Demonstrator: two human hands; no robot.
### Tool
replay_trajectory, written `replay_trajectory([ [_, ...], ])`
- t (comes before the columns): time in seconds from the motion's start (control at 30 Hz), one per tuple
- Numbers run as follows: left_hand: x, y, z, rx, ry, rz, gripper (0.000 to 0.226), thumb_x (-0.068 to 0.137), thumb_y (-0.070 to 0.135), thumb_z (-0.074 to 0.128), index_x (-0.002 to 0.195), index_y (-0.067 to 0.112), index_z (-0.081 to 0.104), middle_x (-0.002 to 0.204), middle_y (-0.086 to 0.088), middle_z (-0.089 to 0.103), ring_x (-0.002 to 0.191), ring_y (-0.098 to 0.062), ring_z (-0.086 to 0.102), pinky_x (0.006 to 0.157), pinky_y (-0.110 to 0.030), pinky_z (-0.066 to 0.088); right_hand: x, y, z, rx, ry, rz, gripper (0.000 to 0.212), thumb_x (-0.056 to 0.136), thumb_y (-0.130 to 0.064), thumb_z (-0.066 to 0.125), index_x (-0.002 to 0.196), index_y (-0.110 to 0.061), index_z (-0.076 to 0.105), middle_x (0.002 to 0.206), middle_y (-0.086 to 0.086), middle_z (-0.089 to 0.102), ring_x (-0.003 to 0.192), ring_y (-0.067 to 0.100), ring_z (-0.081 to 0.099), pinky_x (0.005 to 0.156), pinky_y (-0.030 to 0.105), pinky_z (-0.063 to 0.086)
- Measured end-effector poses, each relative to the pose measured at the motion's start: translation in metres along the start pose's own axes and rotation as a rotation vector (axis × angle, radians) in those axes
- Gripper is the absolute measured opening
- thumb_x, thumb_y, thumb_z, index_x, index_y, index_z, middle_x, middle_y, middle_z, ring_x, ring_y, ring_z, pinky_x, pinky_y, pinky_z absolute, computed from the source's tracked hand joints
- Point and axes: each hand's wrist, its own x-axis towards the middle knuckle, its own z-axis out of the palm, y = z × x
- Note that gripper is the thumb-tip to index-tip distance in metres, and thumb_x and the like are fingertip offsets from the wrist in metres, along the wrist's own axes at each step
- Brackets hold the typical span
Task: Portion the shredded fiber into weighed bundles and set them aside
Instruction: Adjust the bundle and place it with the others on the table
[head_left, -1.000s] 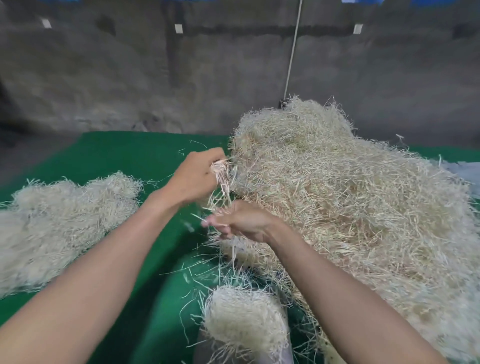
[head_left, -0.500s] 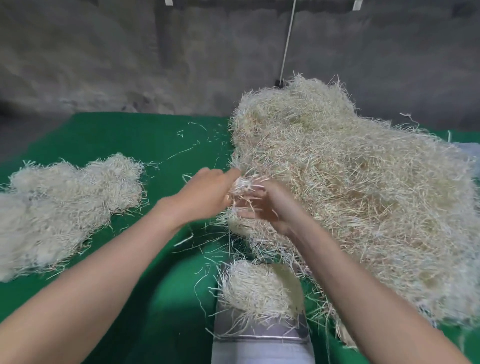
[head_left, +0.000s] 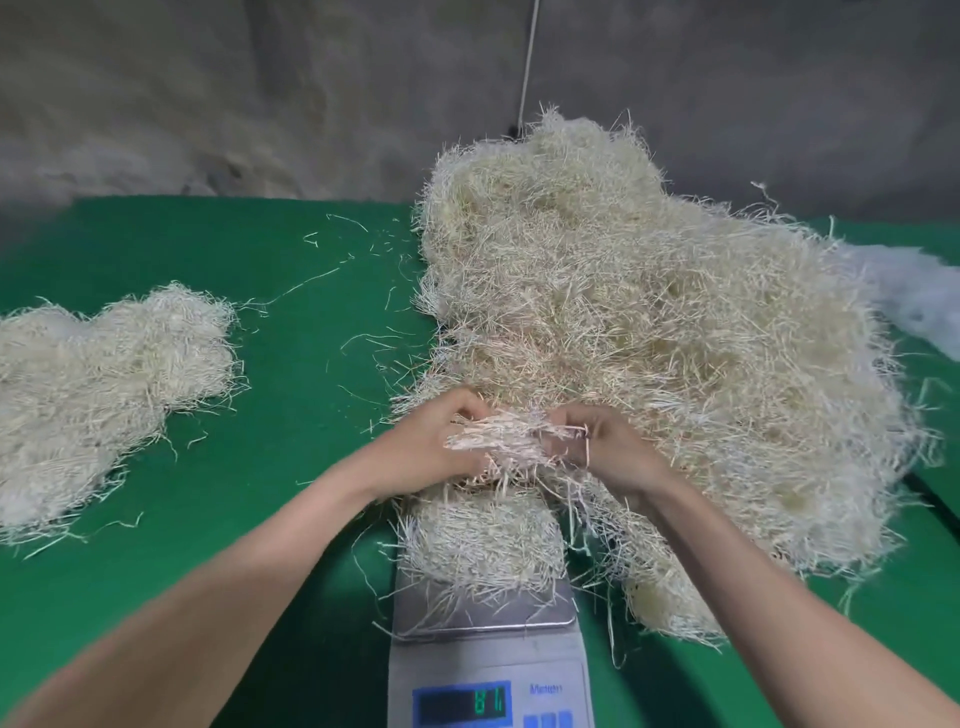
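A: Where are the hands?
B: Both are at the near edge of the big heap of shredded fiber (head_left: 649, 322). The left hand (head_left: 436, 441) and the right hand (head_left: 608, 452) have their fingers curled round one tuft of fiber (head_left: 509, 441), gripping it from either end, just above the scale (head_left: 488, 660)

A: Anything on the scale?
B: A small portion of fiber (head_left: 483, 540) lies on its steel platform, strands hanging over the edges. The display (head_left: 462, 704) glows with green digits, too blurred for me to read with certainty

A: And over on the left?
B: A flat pile of fiber (head_left: 93, 384) lies well apart from the heap on the green desk (head_left: 291, 467), with loose strands (head_left: 306, 283) scattered between the two

A: What else?
B: A grey wall (head_left: 260, 93) stands behind the desk, and a thin pale cable (head_left: 527, 62) runs down it toward the top of the heap. There is also a white fluffy mass (head_left: 919, 296) at the right edge, partly hidden by the heap
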Motion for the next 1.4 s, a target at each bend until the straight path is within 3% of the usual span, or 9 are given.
replay_trajectory([
  [0.13,-0.007,-0.014,0.009,0.215,0.096,0.020,0.021,0.081,0.010,0.071,0.097,0.022,0.066,0.106,0.005,0.064,0.089,-0.007,0.060,0.080,-0.025,0.047,0.000,0.014,0.001,-0.098,-0.038,-0.007,0.016,0.080,0.003,0.066,0.079,-0.013,0.067,0.100,0.000,0.068,0.079,0.012,0.065,0.086,0.037,0.052],
  [0.23,-0.013,-0.032,0.017,0.283,0.002,-0.021,0.036,0.081,0.020,0.072,0.116,0.017,0.063,0.121,0.006,0.055,0.111,-0.006,0.049,0.100,-0.020,0.035,0.000,0.027,0.001,-0.213,-0.034,-0.090,0.020,0.080,0.003,0.067,0.078,-0.017,0.069,0.082,-0.010,0.067,0.074,-0.007,0.062,0.083,0.023,0.049],
  [0.33,-0.018,-0.039,0.022,0.109,-0.020,-0.077,0.028,0.085,0.025,0.066,0.112,0.026,0.061,0.130,0.013,0.045,0.120,-0.004,0.042,0.103,-0.025,0.036,0.000,0.039,0.008,-0.299,-0.065,-0.151,0.030,0.079,0.003,0.069,0.077,-0.027,0.065,0.086,-0.018,0.064,0.083,-0.014,0.058,0.093,0.018,0.043],
  [0.47,-0.020,-0.041,0.030,0.091,0.295,-0.033,0.025,0.082,0.017,0.069,0.083,0.040,0.058,0.103,0.025,0.057,0.110,-0.002,0.048,0.107,-0.037,0.031,0.003,0.051,0.011,-0.441,-0.110,-0.205,0.036,0.077,0.006,0.067,0.092,-0.026,0.065,0.103,-0.019,0.057,0.104,-0.009,0.049,0.110,0.024,0.030],
  [0.63,-0.020,-0.047,0.046,0.329,0.318,-0.051,0.040,0.081,0.023,0.071,0.107,0.040,0.046,0.095,0.023,0.056,0.113,-0.006,0.039,0.107,-0.027,0.016,0.003,0.029,-0.014,-0.540,-0.375,-0.158,0.066,0.082,-0.011,0.069,0.132,-0.040,0.039,0.142,-0.017,0.034,0.129,0.001,0.029,0.110,0.028,0.021],
  [0.77,-0.020,-0.054,0.049,0.415,0.324,-0.038,0.026,0.084,0.020,0.066,0.101,0.040,0.060,0.109,0.024,0.047,0.122,-0.005,0.037,0.115,-0.035,0.008,-0.006,0.008,-0.028,-0.538,-0.364,-0.188,0.065,0.080,0.005,0.056,0.121,-0.045,0.046,0.145,-0.016,0.034,0.134,0.002,0.027,0.111,0.030,0.015],
  [0.97,-0.033,-0.043,0.017,-0.021,0.093,-0.084,0.058,0.076,0.002,0.063,0.111,0.047,0.054,0.140,0.013,0.040,0.129,-0.006,0.039,0.108,-0.033,0.032,-0.010,-0.001,-0.025,-0.420,-0.234,-0.246,0.059,0.082,0.013,0.045,0.105,-0.040,0.058,0.130,-0.025,0.044,0.126,-0.006,0.034,0.101,0.013,0.017],
  [1.17,-0.043,-0.032,0.000,0.063,-0.143,-0.071,0.072,0.061,0.035,0.064,0.123,0.058,0.036,0.146,0.023,0.028,0.135,0.003,0.022,0.110,-0.029,0.017,-0.008,0.000,-0.018,-0.349,-0.263,-0.255,0.060,0.089,0.005,0.042,0.106,-0.051,0.055,0.129,-0.033,0.042,0.120,-0.017,0.034,0.084,-0.003,0.023],
  [1.4,-0.042,-0.021,-0.003,-0.113,0.205,0.075,0.052,0.069,0.058,0.054,0.118,0.039,0.056,0.135,0.016,0.050,0.129,-0.001,0.040,0.113,-0.040,0.026,-0.010,-0.010,-0.012,-0.314,-0.014,-0.443,0.034,0.097,-0.012,0.045,0.118,-0.038,0.053,0.137,-0.018,0.039,0.130,0.001,0.031,0.112,0.037,0.015],
])
